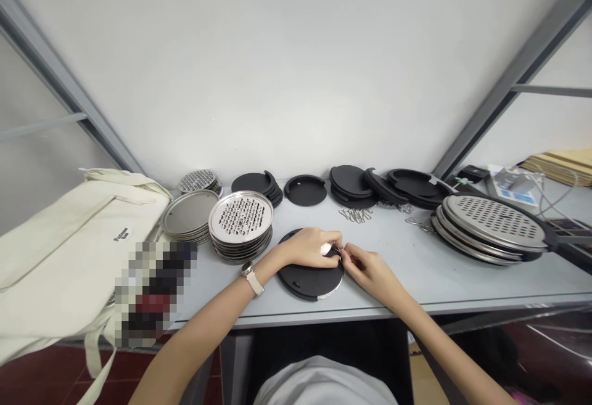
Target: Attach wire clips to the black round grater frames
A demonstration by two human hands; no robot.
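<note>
A round black plastic disc (pixel 308 282) lies flat on the table before me, with a thin shiny metal rim showing at its lower right edge. My left hand (pixel 311 247) reaches over it, fingers curled and closed at the right edge. Something small and white (pixel 325 249) shows at that hand's fingers; I cannot make out what it is. At the same edge my right hand (pixel 370 272) pinches a tiny shiny wire piece (pixel 341 256), mostly hidden by the fingertips. The fingertips of both hands nearly meet there. Loose wire clips (pixel 355 215) lie beyond the hands.
Left stand a stack of grater plates (pixel 240 215), plain metal discs (pixel 189 214) and a cream bag (pixel 69 238). Black holders (pixel 305 190) line the wall. Large perforated metal plates (pixel 497 221) are stacked at right. The table's front edge (pixel 296 319) runs close to my body.
</note>
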